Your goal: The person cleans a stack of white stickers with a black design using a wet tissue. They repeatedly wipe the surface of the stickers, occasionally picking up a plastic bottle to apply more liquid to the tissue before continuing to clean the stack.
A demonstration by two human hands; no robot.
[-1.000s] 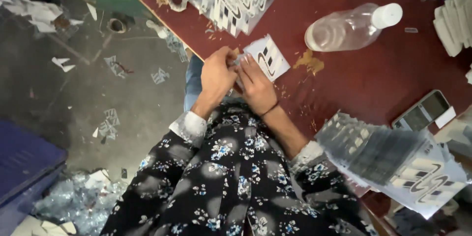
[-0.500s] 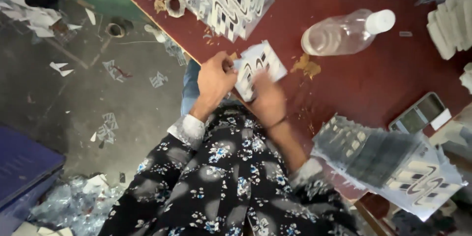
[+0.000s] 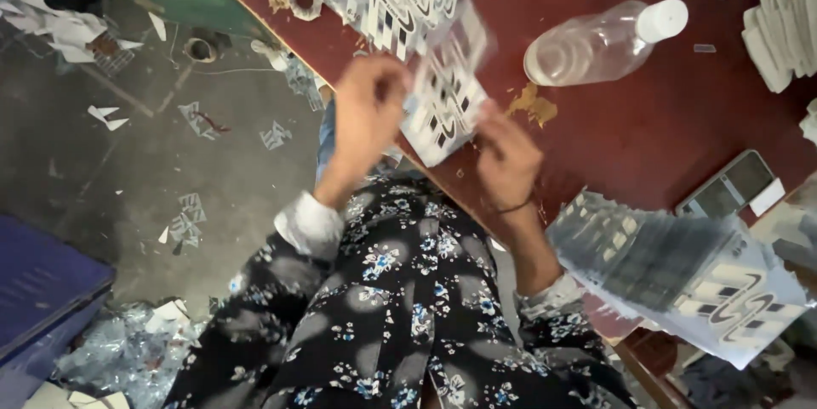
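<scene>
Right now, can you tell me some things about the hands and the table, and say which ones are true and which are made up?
1. Both hands hold a black-and-white patterned sheet. True: the left hand and right hand grip it at its sides.
2. The bottle stands upright. False: it lies on its side on the red table.
3. The bottle has a white cap. True.
4. The floor is swept clean. False: paper scraps lie scattered on it.
5. A stack of patterned sheets lies to the right of the right hand. True.
6. The person's sleeves are plain red. False: they are dark with a flower print.
</scene>
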